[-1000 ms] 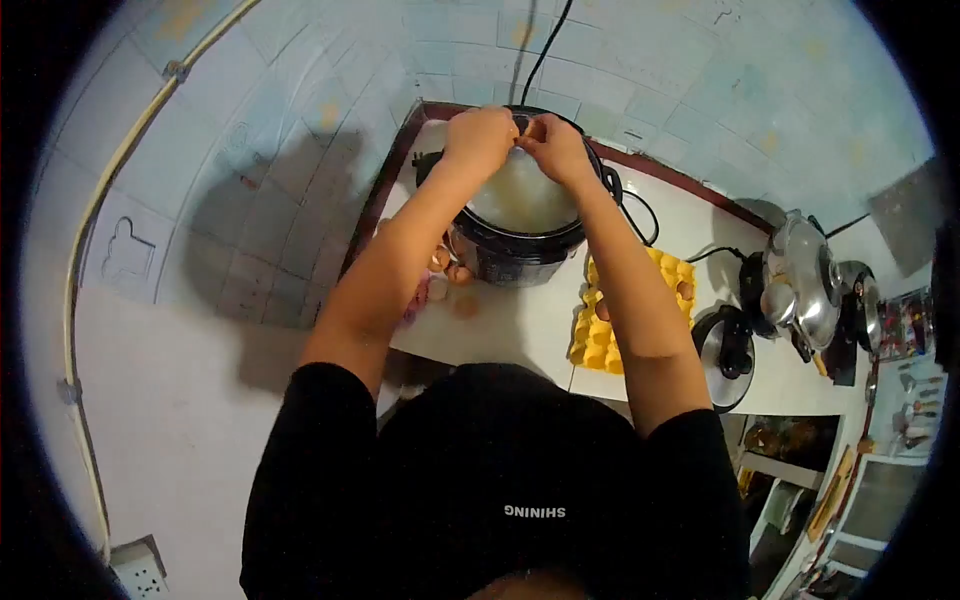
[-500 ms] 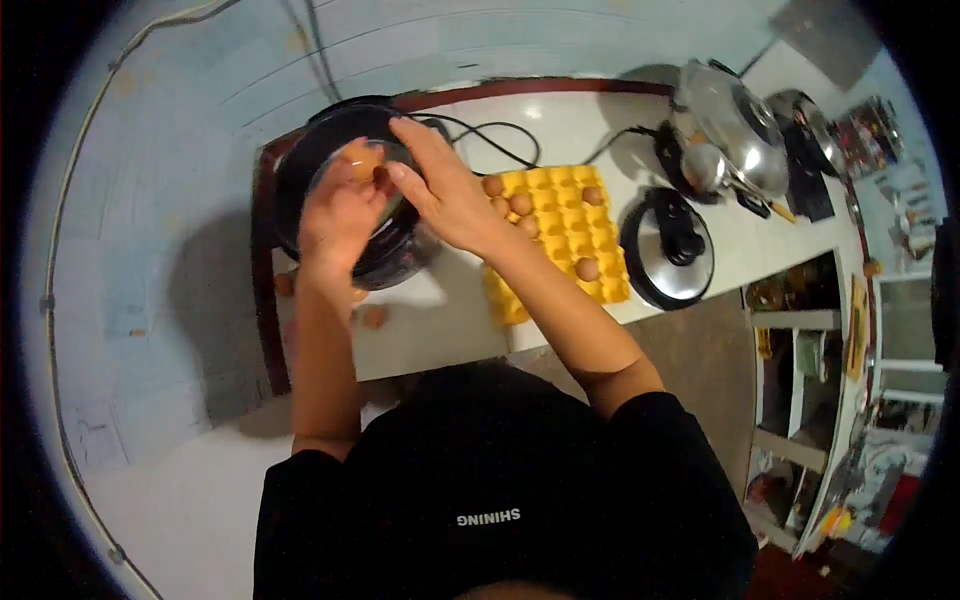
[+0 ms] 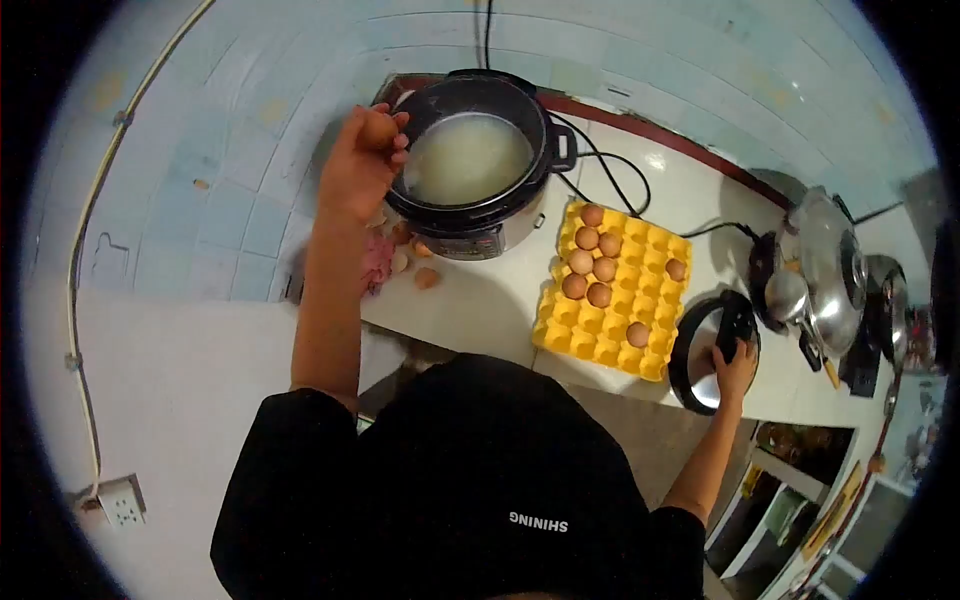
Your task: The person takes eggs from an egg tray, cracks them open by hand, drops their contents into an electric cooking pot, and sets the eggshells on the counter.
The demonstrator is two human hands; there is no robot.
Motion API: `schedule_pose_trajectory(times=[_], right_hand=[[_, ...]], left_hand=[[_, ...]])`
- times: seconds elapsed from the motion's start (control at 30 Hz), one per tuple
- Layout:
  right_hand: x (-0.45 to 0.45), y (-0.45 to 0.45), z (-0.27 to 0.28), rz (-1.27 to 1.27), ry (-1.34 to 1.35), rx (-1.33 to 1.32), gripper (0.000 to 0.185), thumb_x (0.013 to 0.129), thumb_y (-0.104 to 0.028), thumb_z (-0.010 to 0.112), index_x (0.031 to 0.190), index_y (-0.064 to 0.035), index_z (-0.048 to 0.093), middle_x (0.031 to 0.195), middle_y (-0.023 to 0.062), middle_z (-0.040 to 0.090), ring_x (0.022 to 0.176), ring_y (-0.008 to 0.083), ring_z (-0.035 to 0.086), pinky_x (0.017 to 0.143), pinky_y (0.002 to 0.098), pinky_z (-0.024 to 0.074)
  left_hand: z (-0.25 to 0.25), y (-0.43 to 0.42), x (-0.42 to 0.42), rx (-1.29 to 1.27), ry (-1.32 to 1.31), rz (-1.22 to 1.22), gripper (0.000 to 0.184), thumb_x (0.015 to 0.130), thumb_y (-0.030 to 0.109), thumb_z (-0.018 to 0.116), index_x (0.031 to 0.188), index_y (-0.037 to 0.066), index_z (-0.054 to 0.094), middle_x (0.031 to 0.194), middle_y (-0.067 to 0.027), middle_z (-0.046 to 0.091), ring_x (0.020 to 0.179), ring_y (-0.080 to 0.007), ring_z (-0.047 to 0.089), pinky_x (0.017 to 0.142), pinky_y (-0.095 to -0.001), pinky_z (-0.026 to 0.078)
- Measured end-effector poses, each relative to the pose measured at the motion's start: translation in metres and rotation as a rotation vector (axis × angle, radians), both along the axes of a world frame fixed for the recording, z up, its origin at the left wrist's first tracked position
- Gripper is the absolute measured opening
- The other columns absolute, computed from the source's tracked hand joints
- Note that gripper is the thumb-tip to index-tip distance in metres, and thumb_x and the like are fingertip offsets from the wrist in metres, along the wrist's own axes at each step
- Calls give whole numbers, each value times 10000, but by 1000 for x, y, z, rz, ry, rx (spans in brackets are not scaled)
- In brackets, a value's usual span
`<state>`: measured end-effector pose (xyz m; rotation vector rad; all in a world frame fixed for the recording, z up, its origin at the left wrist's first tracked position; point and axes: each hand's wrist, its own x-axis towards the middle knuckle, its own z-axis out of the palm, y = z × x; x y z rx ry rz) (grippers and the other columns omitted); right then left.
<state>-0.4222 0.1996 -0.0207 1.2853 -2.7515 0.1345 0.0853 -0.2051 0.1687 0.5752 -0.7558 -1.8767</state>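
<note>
My left hand (image 3: 360,170) is raised at the left rim of the black electric cooker (image 3: 475,235), its fingers curled round a brown eggshell (image 3: 377,131). Pale, cloudy liquid (image 3: 470,160) fills the lower part of the open cooker. To the right, my right hand (image 3: 736,370) closes on the black handle of the round lid (image 3: 697,365), which lies on the counter. Between cooker and lid, a yellow egg tray (image 3: 620,312) holds several brown eggs (image 3: 580,262).
Eggshells (image 3: 427,278) and a pink item (image 3: 377,262) lie left of the cooker on the white counter (image 3: 480,310). Black cables (image 3: 625,170) run behind the tray. A lidded metal pan (image 3: 835,270) and a ladle (image 3: 787,297) are at the far right.
My hands, together over the cooker before, are now apart. My right hand has moved right and taken the lid's handle. My left hand has drawn to the cooker's left rim with the eggshell.
</note>
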Motion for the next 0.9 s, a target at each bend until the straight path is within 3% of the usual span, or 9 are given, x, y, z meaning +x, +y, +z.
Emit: schedule_pose_trajectory(times=[0.07,0.2,0.37,0.43,0.67,0.7,0.8,0.87,0.9], right_hand=[[-2,4,4,66,-27,-60,616,638,-249,752,1157,-50,488,1176,191,479,1129,368,415,955,439,350],[-8,7,15,146,-215,-149,472,648,-194,724,1050,-66,510,1047,166,514,992,378,460,867,444,384],[7,11,34,116,-59,-34,373,656,-171,705,963,-53,530,970,158,519,935,358,481,814,429,411],[31,9,62,164,68,-28,374,648,-180,722,937,-40,530,925,167,522,889,373,496,771,445,422],[110,-25,171,5,-55,-108,333,712,-216,711,900,-12,528,894,158,539,846,354,519,752,409,424],[112,-34,176,122,43,-198,312,741,-202,697,904,-1,523,853,138,547,792,305,534,725,368,427],[161,-89,229,69,-323,-360,245,791,-164,661,909,-4,519,813,67,554,742,187,514,715,303,413],[192,-135,253,156,-394,-405,212,811,-150,643,924,-14,527,828,38,558,756,146,503,731,281,409],[203,-159,263,216,-394,-393,206,818,-149,637,937,-18,533,854,32,563,777,140,508,746,277,411]], left_hand=[[4,4,2,14,-8,32,343,879,317,541,1076,40,495,994,-144,564,734,-184,516,613,-273,436],[2,6,7,48,23,32,339,875,304,545,1072,33,491,985,-150,562,715,-182,513,604,-270,432],[2,-2,23,28,6,63,331,880,302,534,1068,34,480,972,-150,560,701,-181,516,599,-267,432],[-1,-7,33,17,19,62,330,881,305,531,1064,36,479,967,-147,563,697,-182,524,593,-264,434],[-21,-23,83,88,78,94,325,883,308,522,1062,40,484,959,-138,581,680,-183,539,579,-255,434],[-23,-26,92,103,84,102,324,883,306,522,1063,40,485,957,-138,583,676,-182,537,579,-256,432],[-39,-33,121,108,131,56,364,874,330,529,1083,38,472,968,-149,576,672,-194,527,578,-282,425],[-55,-37,133,-213,-304,142,401,867,355,532,1099,35,459,987,-160,569,678,-208,519,577,-308,418],[-54,-42,134,-220,-288,130,401,867,355,532,1099,35,459,987,-160,569,678,-208,519,577,-308,418]])
